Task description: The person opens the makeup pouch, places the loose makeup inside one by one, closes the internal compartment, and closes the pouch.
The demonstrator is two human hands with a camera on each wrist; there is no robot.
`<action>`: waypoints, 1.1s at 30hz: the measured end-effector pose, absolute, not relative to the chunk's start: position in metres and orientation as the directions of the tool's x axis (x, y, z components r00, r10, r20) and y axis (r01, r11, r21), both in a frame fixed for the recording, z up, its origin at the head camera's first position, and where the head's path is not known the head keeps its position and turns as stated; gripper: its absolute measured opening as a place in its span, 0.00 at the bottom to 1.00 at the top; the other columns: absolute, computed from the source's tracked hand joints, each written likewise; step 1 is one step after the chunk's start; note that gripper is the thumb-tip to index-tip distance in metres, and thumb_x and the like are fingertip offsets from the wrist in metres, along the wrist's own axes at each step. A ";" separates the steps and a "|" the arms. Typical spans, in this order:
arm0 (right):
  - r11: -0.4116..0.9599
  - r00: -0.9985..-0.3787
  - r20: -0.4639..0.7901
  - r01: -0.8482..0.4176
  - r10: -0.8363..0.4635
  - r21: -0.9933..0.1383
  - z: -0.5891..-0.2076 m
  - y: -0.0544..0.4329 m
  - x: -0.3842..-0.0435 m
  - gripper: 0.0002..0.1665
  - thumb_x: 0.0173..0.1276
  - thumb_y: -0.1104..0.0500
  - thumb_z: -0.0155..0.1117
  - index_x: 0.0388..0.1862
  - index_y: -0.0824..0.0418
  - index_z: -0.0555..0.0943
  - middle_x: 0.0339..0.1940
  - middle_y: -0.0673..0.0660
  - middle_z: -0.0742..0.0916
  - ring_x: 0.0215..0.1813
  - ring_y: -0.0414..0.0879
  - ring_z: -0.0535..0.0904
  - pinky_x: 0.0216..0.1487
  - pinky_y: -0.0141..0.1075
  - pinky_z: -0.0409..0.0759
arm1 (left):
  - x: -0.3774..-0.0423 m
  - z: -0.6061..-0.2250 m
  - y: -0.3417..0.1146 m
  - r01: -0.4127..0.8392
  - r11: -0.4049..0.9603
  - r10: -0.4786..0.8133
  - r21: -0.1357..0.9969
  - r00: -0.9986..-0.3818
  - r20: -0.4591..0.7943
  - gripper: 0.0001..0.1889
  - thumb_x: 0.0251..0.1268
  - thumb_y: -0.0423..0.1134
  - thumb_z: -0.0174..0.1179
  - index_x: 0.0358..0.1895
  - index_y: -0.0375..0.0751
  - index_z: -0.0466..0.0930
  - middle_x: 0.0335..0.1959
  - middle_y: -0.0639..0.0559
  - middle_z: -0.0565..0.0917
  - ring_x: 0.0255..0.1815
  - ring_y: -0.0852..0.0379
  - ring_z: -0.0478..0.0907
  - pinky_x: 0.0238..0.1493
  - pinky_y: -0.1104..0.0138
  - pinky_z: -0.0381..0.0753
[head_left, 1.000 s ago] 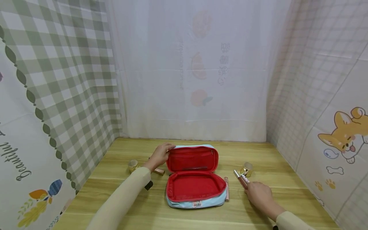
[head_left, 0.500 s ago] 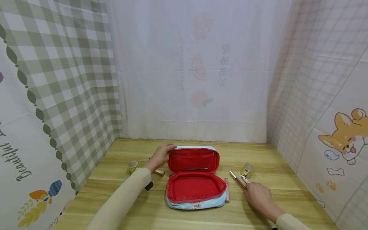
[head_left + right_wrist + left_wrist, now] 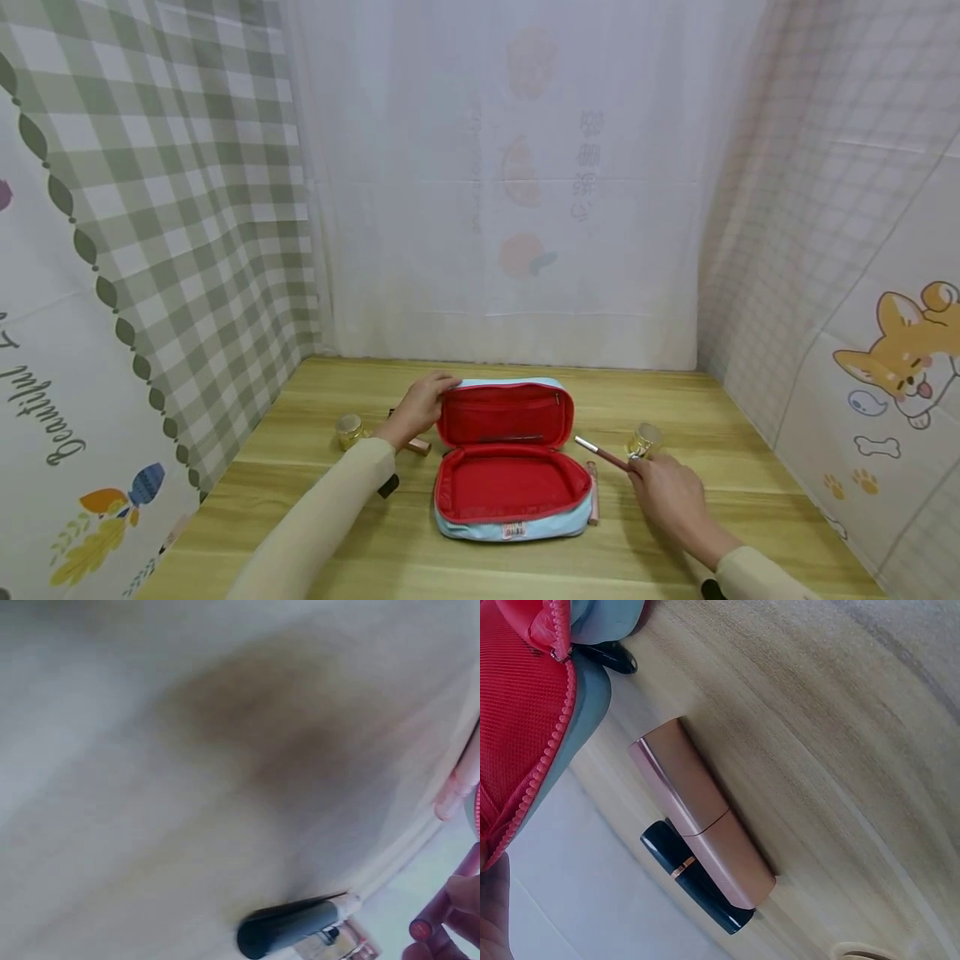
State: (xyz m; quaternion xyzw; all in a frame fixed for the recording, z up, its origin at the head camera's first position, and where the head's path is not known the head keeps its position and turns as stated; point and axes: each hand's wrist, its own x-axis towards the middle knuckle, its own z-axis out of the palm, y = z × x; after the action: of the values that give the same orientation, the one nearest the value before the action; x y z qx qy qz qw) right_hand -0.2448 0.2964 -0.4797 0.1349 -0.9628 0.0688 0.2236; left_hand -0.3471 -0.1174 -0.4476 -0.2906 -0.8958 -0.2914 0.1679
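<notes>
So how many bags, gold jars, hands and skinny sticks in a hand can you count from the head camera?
Bag: 1
Gold jars: 2
Hands, left hand and right hand: 2
Skinny stick, held in the right hand: 1
Total: 6

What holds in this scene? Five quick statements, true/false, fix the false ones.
1. The left hand grips the upper part of the pouch. True.
2. The pouch is zipped shut. False: it lies open.
3. The right hand holds a slim tube. True.
4. The slim tube lies inside the pouch. False: it is outside.
5. In the left wrist view, a rose-gold tube lies beside a dark tube. True.
</notes>
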 end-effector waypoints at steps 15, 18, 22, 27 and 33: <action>0.907 -0.653 0.662 -0.408 -0.369 0.103 -0.458 0.255 -0.284 0.07 0.58 0.59 0.76 0.35 0.57 0.88 0.30 0.56 0.84 0.33 0.54 0.78 0.29 0.46 0.76 | -0.346 -0.448 -0.121 0.629 0.662 0.438 0.407 -0.766 0.471 0.25 0.59 0.11 0.51 0.59 0.30 0.80 0.53 0.42 0.80 0.54 0.45 0.79 0.53 0.57 0.81; 0.902 -0.629 0.678 -0.412 -0.381 0.124 -0.453 0.247 -0.291 0.07 0.58 0.59 0.76 0.37 0.56 0.89 0.31 0.56 0.84 0.34 0.55 0.79 0.28 0.45 0.75 | -0.346 -0.449 -0.121 0.627 0.662 0.441 0.410 -0.768 0.464 0.25 0.59 0.11 0.51 0.59 0.30 0.80 0.53 0.42 0.80 0.54 0.45 0.79 0.53 0.58 0.81; 0.893 -0.602 0.691 -0.428 -0.399 0.142 -0.447 0.238 -0.298 0.07 0.60 0.59 0.74 0.38 0.56 0.89 0.32 0.57 0.84 0.35 0.55 0.79 0.28 0.45 0.74 | -0.347 -0.451 -0.121 0.624 0.667 0.443 0.406 -0.771 0.457 0.25 0.60 0.12 0.52 0.59 0.31 0.80 0.53 0.42 0.80 0.54 0.45 0.79 0.53 0.58 0.81; 0.886 -0.581 0.695 -0.425 -0.424 0.185 -0.440 0.228 -0.307 0.07 0.61 0.60 0.73 0.39 0.57 0.89 0.33 0.58 0.84 0.36 0.56 0.80 0.29 0.45 0.76 | -0.348 -0.451 -0.120 0.618 0.676 0.440 0.402 -0.776 0.453 0.26 0.61 0.12 0.52 0.60 0.34 0.80 0.54 0.43 0.80 0.54 0.46 0.79 0.53 0.59 0.81; 0.860 -0.531 0.692 -0.426 -0.489 0.281 -0.433 0.222 -0.316 0.06 0.61 0.63 0.70 0.38 0.57 0.87 0.32 0.59 0.83 0.35 0.57 0.79 0.30 0.47 0.77 | -0.349 -0.449 -0.119 0.621 0.672 0.441 0.404 -0.773 0.455 0.26 0.61 0.13 0.52 0.60 0.35 0.80 0.54 0.44 0.81 0.54 0.47 0.79 0.53 0.61 0.81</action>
State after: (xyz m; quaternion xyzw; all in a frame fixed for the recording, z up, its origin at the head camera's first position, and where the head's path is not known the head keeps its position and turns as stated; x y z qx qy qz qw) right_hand -0.3165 0.2217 -0.4327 0.2615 -0.8740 -0.0387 0.4077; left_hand -0.3494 -0.1192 -0.4491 -0.2951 -0.8997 -0.2777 0.1620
